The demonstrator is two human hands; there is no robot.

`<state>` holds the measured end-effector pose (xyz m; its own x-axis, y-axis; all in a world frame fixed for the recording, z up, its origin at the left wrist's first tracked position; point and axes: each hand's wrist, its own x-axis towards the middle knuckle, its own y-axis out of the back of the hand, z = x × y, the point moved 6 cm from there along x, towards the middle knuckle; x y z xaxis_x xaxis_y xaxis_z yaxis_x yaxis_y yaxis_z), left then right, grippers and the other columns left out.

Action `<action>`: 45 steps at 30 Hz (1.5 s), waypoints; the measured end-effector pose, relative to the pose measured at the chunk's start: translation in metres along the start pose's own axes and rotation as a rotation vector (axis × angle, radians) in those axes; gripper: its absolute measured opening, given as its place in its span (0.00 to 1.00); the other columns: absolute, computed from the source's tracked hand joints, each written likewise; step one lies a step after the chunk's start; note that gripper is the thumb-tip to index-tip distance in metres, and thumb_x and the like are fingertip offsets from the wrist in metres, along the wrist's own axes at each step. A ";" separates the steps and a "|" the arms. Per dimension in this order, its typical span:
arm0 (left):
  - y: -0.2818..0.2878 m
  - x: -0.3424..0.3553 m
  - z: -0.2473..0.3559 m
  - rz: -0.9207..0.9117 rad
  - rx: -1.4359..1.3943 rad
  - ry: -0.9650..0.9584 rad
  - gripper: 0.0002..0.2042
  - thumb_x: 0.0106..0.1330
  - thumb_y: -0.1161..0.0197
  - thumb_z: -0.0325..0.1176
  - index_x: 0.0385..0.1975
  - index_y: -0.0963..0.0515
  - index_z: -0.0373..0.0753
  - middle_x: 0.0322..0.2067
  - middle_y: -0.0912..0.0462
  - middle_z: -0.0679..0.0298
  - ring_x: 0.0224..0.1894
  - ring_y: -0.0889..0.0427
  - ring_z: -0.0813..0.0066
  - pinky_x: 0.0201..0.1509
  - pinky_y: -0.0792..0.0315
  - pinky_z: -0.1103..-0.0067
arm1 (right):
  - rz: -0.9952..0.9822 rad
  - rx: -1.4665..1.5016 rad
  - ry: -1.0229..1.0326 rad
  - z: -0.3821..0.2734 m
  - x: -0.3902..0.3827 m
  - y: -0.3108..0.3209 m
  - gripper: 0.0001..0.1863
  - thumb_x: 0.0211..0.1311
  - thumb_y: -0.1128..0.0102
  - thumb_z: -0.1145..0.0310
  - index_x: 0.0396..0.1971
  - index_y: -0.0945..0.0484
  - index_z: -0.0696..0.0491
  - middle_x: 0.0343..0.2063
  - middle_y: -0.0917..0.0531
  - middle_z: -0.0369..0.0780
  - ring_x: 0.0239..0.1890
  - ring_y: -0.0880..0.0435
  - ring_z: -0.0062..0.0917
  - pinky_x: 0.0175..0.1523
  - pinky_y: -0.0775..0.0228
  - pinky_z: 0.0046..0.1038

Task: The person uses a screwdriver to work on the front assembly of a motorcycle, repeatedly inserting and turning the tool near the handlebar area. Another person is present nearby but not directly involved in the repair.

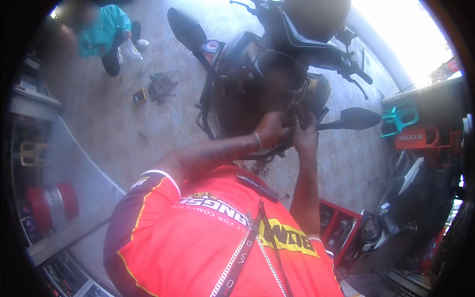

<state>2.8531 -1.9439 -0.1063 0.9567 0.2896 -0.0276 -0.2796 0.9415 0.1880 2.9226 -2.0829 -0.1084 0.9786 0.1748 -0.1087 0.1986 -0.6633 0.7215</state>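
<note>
Black plastic and dark metal fill the middle of the view: a motorcycle (262,74) stands on the pale tiled floor (114,128), its handlebar end nearest the person. Both hands meet at the front of the bike, just below the instrument area. The left hand (272,129), a metal bracelet (258,140) on its wrist, is curled closed around a dark part there; what exactly it grips is too shadowed to tell. The right hand (304,134) sits just beside it, touching, fingers bent onto the same spot. A black mirror (358,119) juts out to the right of the hands. Red tool trays (339,225) lie on the floor at lower right. At upper left, another person in a teal top (101,30) crouches near scattered tools (161,86).
</note>
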 end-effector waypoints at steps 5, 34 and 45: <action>0.005 0.002 -0.012 0.003 0.052 0.015 0.18 0.60 0.29 0.39 0.41 0.16 0.31 0.34 0.12 0.47 0.40 0.10 0.54 0.43 0.21 0.67 | -0.253 0.129 -0.094 0.009 0.012 -0.014 0.32 0.73 0.41 0.52 0.69 0.32 0.56 0.58 0.18 0.50 0.57 0.17 0.35 0.59 0.26 0.32; 0.027 -0.012 -0.023 0.006 0.004 0.080 0.15 0.57 0.27 0.38 0.39 0.15 0.35 0.32 0.15 0.48 0.38 0.14 0.50 0.44 0.23 0.62 | -0.222 -0.073 0.448 -0.063 -0.001 0.001 0.20 0.66 0.36 0.63 0.55 0.22 0.54 0.49 0.15 0.49 0.52 0.15 0.45 0.54 0.25 0.42; 0.037 -0.016 -0.056 0.005 0.099 0.027 0.15 0.56 0.27 0.40 0.33 0.16 0.33 0.34 0.17 0.45 0.40 0.17 0.44 0.47 0.24 0.59 | -0.256 -0.024 0.417 -0.043 -0.004 -0.030 0.18 0.65 0.33 0.62 0.49 0.20 0.57 0.41 0.11 0.47 0.44 0.11 0.36 0.48 0.21 0.38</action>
<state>2.8226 -1.9046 -0.1544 0.9526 0.2996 -0.0522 -0.2734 0.9189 0.2844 2.9104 -2.0325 -0.1007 0.7926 0.6097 -0.0050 0.4239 -0.5452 0.7233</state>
